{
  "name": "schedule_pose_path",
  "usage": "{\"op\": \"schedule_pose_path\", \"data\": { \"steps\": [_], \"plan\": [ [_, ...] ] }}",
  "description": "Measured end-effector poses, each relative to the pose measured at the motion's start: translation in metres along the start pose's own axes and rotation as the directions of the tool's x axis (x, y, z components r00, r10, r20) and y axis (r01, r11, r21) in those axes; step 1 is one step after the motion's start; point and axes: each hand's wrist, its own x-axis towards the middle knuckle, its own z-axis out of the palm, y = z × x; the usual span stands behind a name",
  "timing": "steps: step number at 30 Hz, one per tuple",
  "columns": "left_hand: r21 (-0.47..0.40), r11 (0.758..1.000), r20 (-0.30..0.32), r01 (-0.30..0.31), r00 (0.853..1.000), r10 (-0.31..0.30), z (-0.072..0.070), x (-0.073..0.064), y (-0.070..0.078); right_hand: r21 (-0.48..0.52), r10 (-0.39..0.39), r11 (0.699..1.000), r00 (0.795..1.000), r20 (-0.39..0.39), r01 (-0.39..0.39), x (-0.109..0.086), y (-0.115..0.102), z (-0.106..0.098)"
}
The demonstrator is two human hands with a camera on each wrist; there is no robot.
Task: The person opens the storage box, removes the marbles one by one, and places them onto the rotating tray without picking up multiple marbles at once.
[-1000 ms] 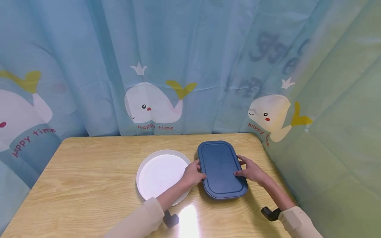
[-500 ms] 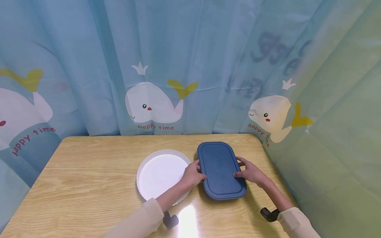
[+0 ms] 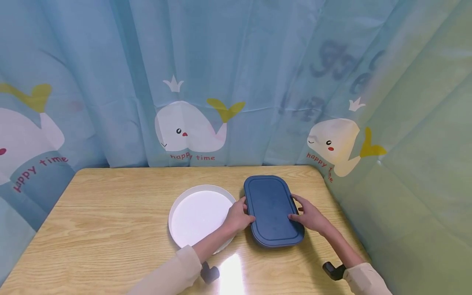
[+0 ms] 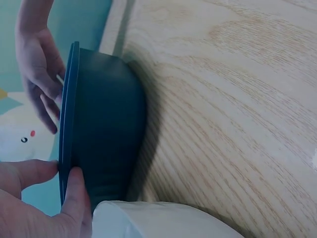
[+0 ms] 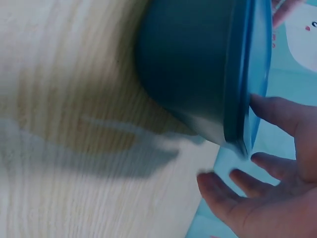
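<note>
A dark blue rectangular food container (image 3: 273, 209) with its lid on sits on the table's right half. In the left wrist view the container (image 4: 106, 119) shows deep tapering sides below the lid rim. My left hand (image 3: 237, 217) pinches the near-left rim, thumb on the lid and a finger under the edge. At the right side, my right hand (image 3: 311, 215) rests its thumb on the lid. In the right wrist view, the right hand's (image 5: 277, 183) other fingers are spread loosely, with a gap between them and the container's wall.
A round white tray (image 3: 199, 213) with a low rim stands left of the container, partly under my left forearm. Wooden table (image 3: 110, 221) surface extends to the left. A blue curtain (image 3: 258, 82) with whale prints hangs behind and along the right.
The container has shifted very slightly to the left, and my right hand has moved slightly left with it. My left hand keeps its pinch on the rim.
</note>
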Motion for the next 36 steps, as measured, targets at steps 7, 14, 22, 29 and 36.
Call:
{"op": "schedule_pose_path", "data": {
  "steps": [7, 14, 22, 29, 36],
  "plan": [
    [0.045, 0.997, 0.013, -0.055, 0.998, 0.055, -0.001, -0.003, -0.002, -0.261, -0.211, 0.951, 0.965, -0.158, 0.166, -0.013, -0.007, 0.012],
    [-0.012, 0.993, 0.076, -0.115, 0.99, 0.115, 0.001, -0.009, -0.009, -0.343, -0.344, 0.897, 0.928, -0.145, 0.279, -0.024, -0.008, 0.028],
    [0.036, 0.978, 0.098, -0.203, 0.975, 0.199, 0.003, -0.018, -0.012, -0.369, -0.391, 0.872, 0.912, -0.126, 0.322, -0.035, -0.01, 0.037],
    [0.057, 0.971, 0.104, -0.23, 0.969, 0.224, 0.009, -0.026, -0.02, -0.347, -0.4, 0.873, 0.91, -0.11, 0.342, -0.041, -0.01, 0.045],
    [-0.074, 0.968, 0.14, -0.239, 0.959, 0.247, 0.013, -0.034, -0.028, -0.386, -0.41, 0.855, 0.907, -0.098, 0.345, -0.044, -0.008, 0.051]
  ]
}}
